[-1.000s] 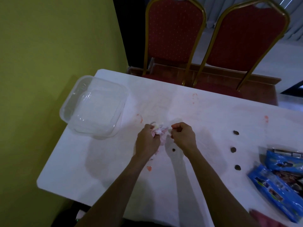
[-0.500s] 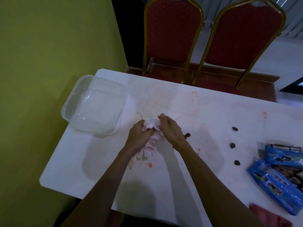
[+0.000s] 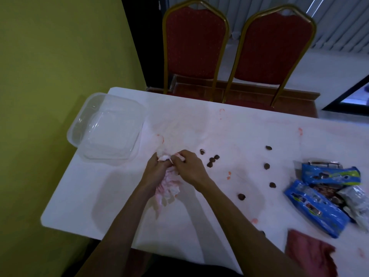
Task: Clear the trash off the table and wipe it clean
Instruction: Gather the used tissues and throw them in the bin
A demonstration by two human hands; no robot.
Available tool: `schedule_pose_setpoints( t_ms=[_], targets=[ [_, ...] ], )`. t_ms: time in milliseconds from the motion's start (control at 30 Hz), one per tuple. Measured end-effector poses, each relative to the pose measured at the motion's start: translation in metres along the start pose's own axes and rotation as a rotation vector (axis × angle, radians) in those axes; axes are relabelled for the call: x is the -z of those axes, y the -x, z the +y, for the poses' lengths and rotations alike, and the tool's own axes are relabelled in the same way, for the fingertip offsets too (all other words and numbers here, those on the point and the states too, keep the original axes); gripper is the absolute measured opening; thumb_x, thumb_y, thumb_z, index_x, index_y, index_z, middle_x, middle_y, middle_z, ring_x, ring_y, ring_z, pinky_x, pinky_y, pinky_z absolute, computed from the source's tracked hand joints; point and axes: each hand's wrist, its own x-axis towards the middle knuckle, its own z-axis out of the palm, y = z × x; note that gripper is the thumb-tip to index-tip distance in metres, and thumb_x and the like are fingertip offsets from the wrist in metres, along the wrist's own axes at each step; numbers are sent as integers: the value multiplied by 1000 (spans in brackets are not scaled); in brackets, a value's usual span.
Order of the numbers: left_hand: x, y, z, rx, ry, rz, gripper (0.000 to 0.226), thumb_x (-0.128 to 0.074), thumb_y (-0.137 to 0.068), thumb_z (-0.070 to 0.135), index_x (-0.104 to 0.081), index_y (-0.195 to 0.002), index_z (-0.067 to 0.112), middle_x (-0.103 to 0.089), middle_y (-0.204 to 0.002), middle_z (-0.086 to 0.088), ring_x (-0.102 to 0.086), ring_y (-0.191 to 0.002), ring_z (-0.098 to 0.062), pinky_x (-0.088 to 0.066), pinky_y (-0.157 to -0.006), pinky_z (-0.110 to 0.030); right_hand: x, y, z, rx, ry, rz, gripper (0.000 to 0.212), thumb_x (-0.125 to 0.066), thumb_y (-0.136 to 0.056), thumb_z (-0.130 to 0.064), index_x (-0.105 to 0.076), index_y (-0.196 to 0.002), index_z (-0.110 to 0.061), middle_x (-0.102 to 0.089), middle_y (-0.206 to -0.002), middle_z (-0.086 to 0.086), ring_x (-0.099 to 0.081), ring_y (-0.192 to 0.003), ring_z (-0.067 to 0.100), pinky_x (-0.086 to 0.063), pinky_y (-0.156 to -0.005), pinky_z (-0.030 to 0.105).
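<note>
Item: white tabletop [image 3: 249, 136], viewed from the person's head, near edge at 6 o'clock. Centre: left hand [image 3: 154, 172] and right hand [image 3: 189, 169] pressed together, the fingers of both clenched on one crumpled white tissue [image 3: 169, 186] stained pink, its loose tail hanging toward 6 o'clock over the tabletop. At 9 to 10 o'clock: clear plastic container [image 3: 107, 126], lying at the tabletop's corner, nothing visible in it. At 1 to 4 o'clock of the hands: scattered dark crumbs [image 3: 266, 166], a small cluster just beside the right hand, the others well apart. Red smears [image 3: 229, 174] dotted across the surface, one at 12 o'clock, one at far 2 o'clock. At 3 to 4 o'clock: blue snack wrappers [image 3: 319, 206], torn, piled at the edge. At 5 o'clock: dark red cloth [image 3: 311, 252], untouched. Beyond the far edge: two red chairs [image 3: 195, 43]. Step in hand, as judged: wadding the soiled tissue into a ball, part of trash collection; wiping not yet begun. Next move would call for dropping the wad somewhere for trash, possibly the container, then gathering wrappers and crumbs before taking up the cloth for the smears.
</note>
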Motion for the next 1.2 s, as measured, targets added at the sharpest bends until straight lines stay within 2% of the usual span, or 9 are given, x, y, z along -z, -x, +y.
schedule_pose_setpoints(
  t_ms=[133,267,333,433,533,767,967,1100,1200],
  targets=[
    [0,22,-1,83,-104,7,18,-63,-88,34,-72,-86,18,-74,-73,0,-71,-71,-14,-50,-60,-25,-4,23,4,29,45,5,26,-50,-100,-29,-64,-114,-12,-68,-113,5,-63,-100,20,-50,-88,32],
    [2,41,-10,35,-16,13,17,-60,-84,31,-73,-89,21,-75,-87,-4,-72,-87,-21,-56,-80,-32,-6,53,0,51,15,-79,34,-47,-102,-39,-61,-123,-17,-67,-121,2,-63,-108,20,-52,-96,38],
    [3,49,-15,50,3,65,20,-53,-92,22,-73,-88,20,-74,-91,-9,-71,-89,-24,-55,-77,-31,-5,69,-1,108,47,-189,39,-50,-101,-40,-55,-133,-18,-62,-132,3,-61,-116,21,-48,-102,37],
    [4,63,-27,122,113,94,23,-50,-95,13,-71,-90,10,-73,-90,-14,-70,-87,-28,-55,-74,-31,-7,93,2,194,149,-340,63,-68,-92,-31,-40,-146,-18,-53,-144,5,-55,-126,23,-42,-99,28],
    [0,84,-36,160,204,111,24,-49,-98,15,-67,-83,12,-69,-82,-8,-67,-80,-23,-52,-69,-28,-14,114,8,221,363,-327,89,-79,-80,-35,-29,-152,-18,-53,-141,7,-56,-122,26,-47,-97,34],
    [-5,141,-67,194,263,104,17,-56,-95,24,-70,-98,14,-74,-89,-6,-69,-76,-17,-52,-59,-26,-29,172,25,288,697,48,30,-58,-95,-36,-63,-121,-22,-70,-106,4,-68,-95,25,-40,-68,28],
    [21,202,-93,218,239,173,21,-55,-95,24,-70,-85,13,-73,-83,-8,-69,-79,-25,-59,-68,-40,-59,218,30,340,576,-32,16,-60,-93,-19,-69,-104,-12,-72,-101,10,-67,-91,28,-42,-69,27],
    [46,229,-117,281,323,242,22,-54,-96,19,-66,-83,5,-68,-77,-17,-67,-69,-32,-59,-56,-40,-95,235,34,399,517,-91,11,-60,-87,-13,-69,-90,-9,-72,-94,13,-66,-88,32,-40,-66,29],
    [71,251,-141,313,405,235,26,-51,-96,23,-68,-88,5,-70,-83,-19,-68,-73,-33,-60,-62,-44,-124,246,33,424,497,-166,18,-59,-85,-13,-72,-97,-12,-73,-97,12,-67,-90,32,-46,-72,32]
  ],
)
